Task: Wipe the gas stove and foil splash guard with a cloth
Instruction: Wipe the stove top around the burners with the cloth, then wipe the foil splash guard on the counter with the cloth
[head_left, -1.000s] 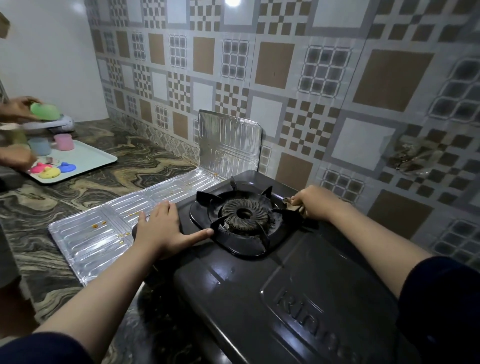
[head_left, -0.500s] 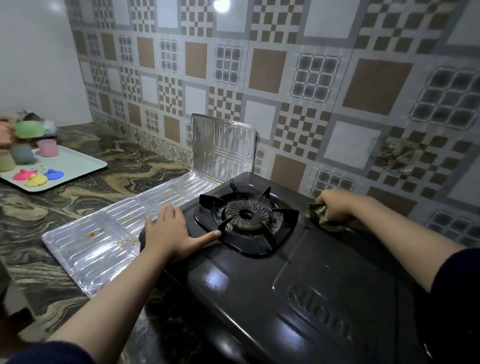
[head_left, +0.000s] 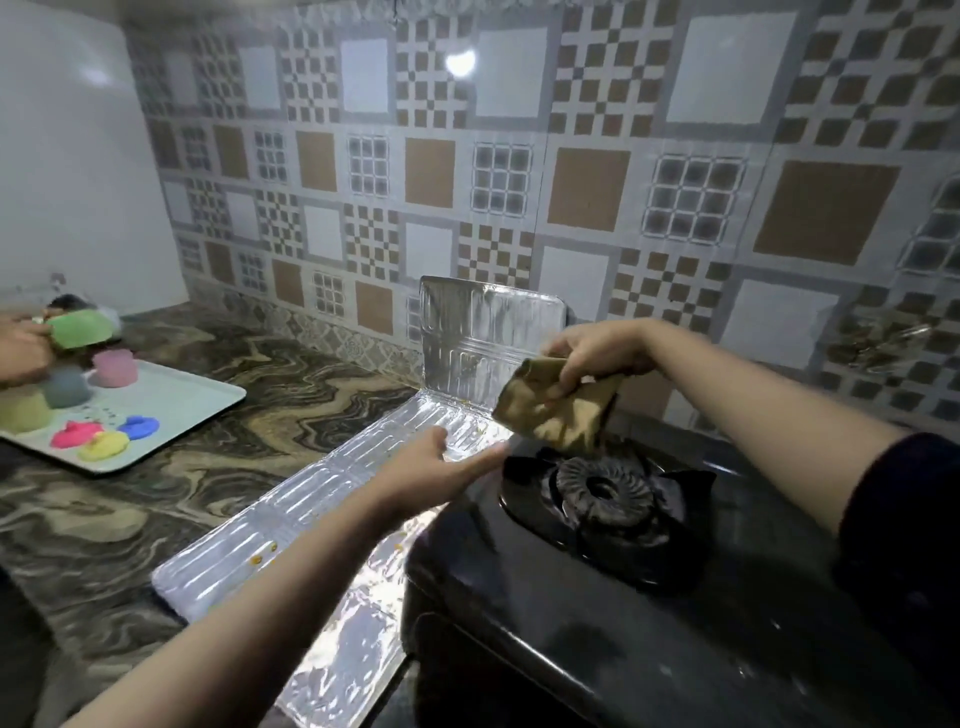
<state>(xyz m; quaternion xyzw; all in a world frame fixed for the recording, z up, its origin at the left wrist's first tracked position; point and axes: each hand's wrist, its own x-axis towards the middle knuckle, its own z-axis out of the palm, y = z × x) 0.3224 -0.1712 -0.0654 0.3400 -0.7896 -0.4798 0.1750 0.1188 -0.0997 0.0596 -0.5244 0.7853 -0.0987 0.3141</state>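
I see the right hand (head_left: 597, 353) raised above the back of the stove (head_left: 649, 623), fingers and thumb pinching a crumpled tan cloth (head_left: 556, 415). Cloth hangs free in the air, its lower edge just over the burner (head_left: 605, 486) at about 11 o'clock from the burner's centre, not touching it as far as I can tell. Left hand (head_left: 436, 473) is flat, fingers straight and together, thumb stretched toward 3 o'clock, resting at the seam where the foil guard (head_left: 291, 519) meets the stove's left edge. It grips nothing. The two hands are apart, right one higher and toward 1 o'clock of the left.

Foil guard: one panel lies flat on the counter (head_left: 208, 431) at 9 o'clock of the stove, another stands upright against the tiled wall (head_left: 571, 182) at 11 o'clock of the burner. Small orange-brown spots show on the flat panel. Stove is black, glossy, with a black pan support round the burner.

At far 9 o'clock a pale tray (head_left: 197, 410) sits on the counter with coloured dough lumps and small cups; another person's hand (head_left: 21, 348) holds a green piece (head_left: 80, 328) over it.
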